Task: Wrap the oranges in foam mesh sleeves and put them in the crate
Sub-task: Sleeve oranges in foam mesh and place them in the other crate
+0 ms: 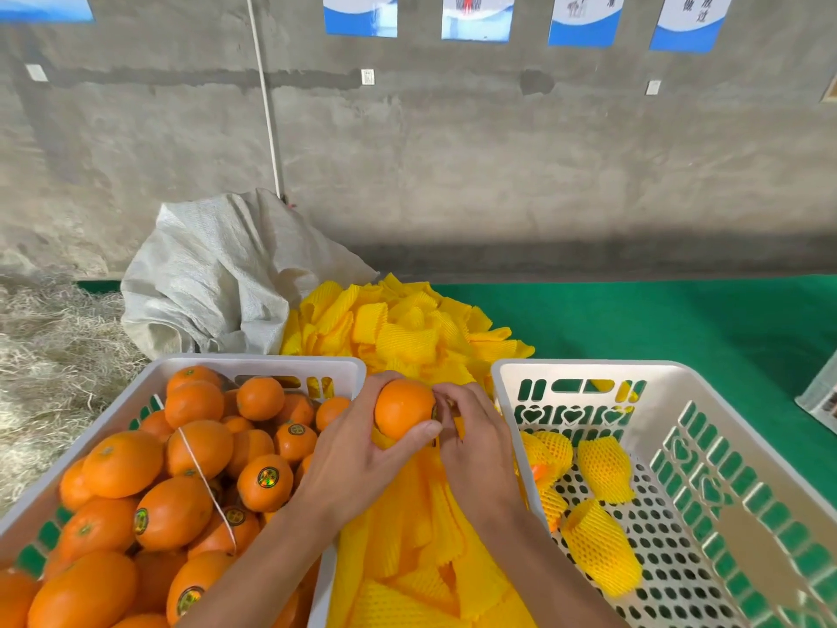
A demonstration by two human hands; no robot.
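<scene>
My left hand [358,455] grips a bare orange [403,412] between the two crates, thumb across its lower side. My right hand [475,441] touches the orange's right side, fingers pinching a yellow foam mesh sleeve [455,428] mostly hidden behind the hands. A white crate [104,423] at the left is heaped with unwrapped oranges [181,482], many with round stickers. The white crate [589,369] at the right holds several oranges wrapped in yellow sleeves [602,469]. A pile of loose yellow sleeves [398,333] lies behind and between the crates.
A crumpled white woven sack [213,278] stands behind the left crate. Green cloth [679,319] covers the table. Dry straw [50,346] lies at the left. A concrete wall with posters rises behind. A white object [822,396] shows at the right edge.
</scene>
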